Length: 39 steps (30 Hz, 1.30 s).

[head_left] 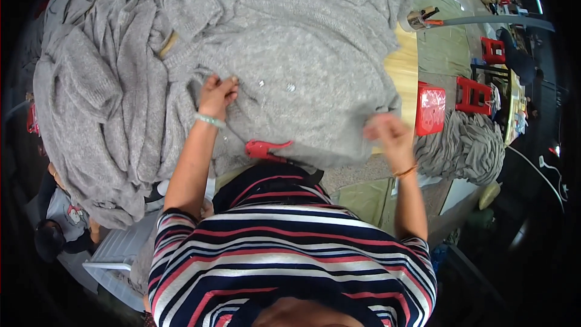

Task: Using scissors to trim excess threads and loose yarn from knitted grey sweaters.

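Note:
A grey knitted garment (pixel 302 66) lies spread before me, with two small shiny bits on its surface. At its left edge my left hand (pixel 219 94) is closed, thumb and fingers pinched together on the knit fabric. My right hand (pixel 390 136) is by the garment's right edge, smeared by motion, so whether its fingers hold the cloth cannot be made out. At the garment's near edge, between my arms, rests a red-handled tool (pixel 266 147), its lower part hidden.
More grey knitwear (pixel 103 109) is heaped on the left and far side of the wooden table (pixel 402 79). A metal fitting on a blue-grey hose (pixel 484 19) lies far right. Red stools (pixel 430 109) and a grey fabric pile (pixel 466 148) stand right. Another person (pixel 63 218) is at left, near a grey plastic crate (pixel 118 254).

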Tool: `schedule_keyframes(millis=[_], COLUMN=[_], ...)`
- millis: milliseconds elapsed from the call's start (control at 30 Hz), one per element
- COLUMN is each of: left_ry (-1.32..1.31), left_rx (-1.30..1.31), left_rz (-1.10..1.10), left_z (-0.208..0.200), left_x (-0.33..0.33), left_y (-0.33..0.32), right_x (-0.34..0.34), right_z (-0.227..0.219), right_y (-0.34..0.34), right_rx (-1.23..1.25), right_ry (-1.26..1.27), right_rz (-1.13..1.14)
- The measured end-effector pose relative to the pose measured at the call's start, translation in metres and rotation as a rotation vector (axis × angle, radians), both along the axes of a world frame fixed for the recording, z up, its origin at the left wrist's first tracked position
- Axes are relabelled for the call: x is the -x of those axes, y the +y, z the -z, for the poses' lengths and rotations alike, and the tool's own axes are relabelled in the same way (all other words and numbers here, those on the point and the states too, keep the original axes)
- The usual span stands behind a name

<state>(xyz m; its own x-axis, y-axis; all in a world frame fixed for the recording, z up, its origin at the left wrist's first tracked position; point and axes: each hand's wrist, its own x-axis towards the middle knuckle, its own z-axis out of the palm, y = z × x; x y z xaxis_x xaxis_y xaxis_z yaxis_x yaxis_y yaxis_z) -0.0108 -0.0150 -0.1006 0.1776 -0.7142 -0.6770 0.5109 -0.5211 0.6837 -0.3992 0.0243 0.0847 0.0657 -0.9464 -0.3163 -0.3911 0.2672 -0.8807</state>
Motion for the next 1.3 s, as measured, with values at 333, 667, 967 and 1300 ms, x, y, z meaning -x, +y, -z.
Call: schedule_keyframes(millis=[333,667,967,1300], left_ry=[0.445,0.653,0.439,0.322], left_rx=[0.297,0.166,0.338,0.549], left_rz=[-0.079,0.038,-0.002,-0.002], left_z=[-0.019,-0.052,-0.046,-0.064], left_x=[-0.056,0.035,0.029,0.058], left_y=[-0.013,-0.005,-0.031,-0.016], right_x=[-0.143,-0.135,-0.067,-0.071], right_z=[0.142,0.124,0.048,-0.034], right_y=[0.088,0.112,0.122,0.075], right_rx=[0.051,0.251,0.44,0.194], right_ry=[0.541,0.673,0.586,0.831], right_rz=[-0.631,-0.637,-0.344,-0.387])
